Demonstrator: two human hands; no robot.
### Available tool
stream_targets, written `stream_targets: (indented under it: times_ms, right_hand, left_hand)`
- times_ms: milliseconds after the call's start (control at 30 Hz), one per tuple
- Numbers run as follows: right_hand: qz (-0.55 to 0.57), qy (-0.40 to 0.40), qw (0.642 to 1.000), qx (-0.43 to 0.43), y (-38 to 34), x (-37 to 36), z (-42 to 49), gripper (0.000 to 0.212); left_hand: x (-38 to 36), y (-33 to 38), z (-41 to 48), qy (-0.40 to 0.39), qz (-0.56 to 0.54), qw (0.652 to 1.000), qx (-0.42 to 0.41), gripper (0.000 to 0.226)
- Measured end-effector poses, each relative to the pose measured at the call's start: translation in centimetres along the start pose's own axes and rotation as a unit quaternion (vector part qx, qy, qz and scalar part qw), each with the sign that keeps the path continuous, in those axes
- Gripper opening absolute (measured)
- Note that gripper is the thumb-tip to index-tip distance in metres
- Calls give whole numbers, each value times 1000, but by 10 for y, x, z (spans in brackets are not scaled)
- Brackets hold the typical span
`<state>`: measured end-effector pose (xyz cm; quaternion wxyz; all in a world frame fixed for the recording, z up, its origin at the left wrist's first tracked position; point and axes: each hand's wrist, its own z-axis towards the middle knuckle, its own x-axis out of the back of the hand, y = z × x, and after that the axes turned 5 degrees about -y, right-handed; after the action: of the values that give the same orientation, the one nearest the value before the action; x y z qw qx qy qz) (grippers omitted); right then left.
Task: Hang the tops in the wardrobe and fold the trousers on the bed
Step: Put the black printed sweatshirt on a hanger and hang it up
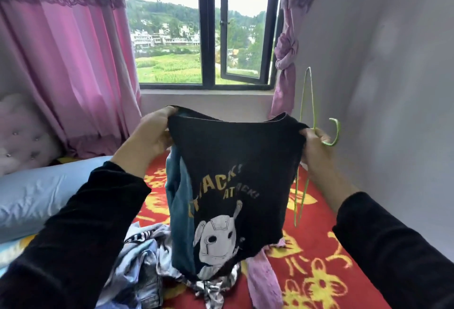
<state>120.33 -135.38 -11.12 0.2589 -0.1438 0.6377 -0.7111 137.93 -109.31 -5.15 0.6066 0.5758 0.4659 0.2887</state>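
Sleeved left hand (pixel 152 134), fingers curled, grips black top (pixel 233 158); right hand (pixel 317 149) fingers clutch top plus green hanger (pixel 310 92).

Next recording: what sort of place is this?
Most likely a home bedroom: a red patterned bedspread with a clothes pile on it, a blue pillow, a tufted headboard, and pink curtains at the window.

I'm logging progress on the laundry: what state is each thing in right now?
Left hand: grips the shirt.
Right hand: grips shirt and hanger.
Black T-shirt: held up by its top edge, not on a hanger.
Green hanger: outside the shirt.
Clothes pile: heaped unfolded on the bed.
Window: one pane ajar.
Right curtain: knotted back.
Left curtain: hanging loose.
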Motion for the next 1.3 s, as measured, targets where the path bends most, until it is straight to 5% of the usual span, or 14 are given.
stream_targets:
  times_ms: [233, 433, 633, 867, 1067, 1300]
  right_hand:
    - [-107, -42, 991, -68, 42, 5, -24, 19]
    - [-74, -178, 973, -130, 39, 3, -39, 31]
    - [-86, -291, 947, -101, 19, 16, -44, 36]
    - [-173, -363, 910, -97, 38, 13, -59, 34]
    - [-275, -364, 890, -10, 37, -37, -74, 32]
    - [-82, -313, 945, -34, 11, -55, -73, 14]
  left_hand:
    - [2, -26, -7, -20, 71, 997, 14, 12]
    - [0, -43, -11, -6, 121, 993, 7, 11]
    - [4, -70, -18, 19, 293, 955, -52, 6]
    - [4, -86, -15, -6, 341, 939, -49, 12]
    - [-36, -79, -36, -15, 511, 841, -175, 19]
    - [-36, -83, -38, -144, 637, 733, -189, 28]
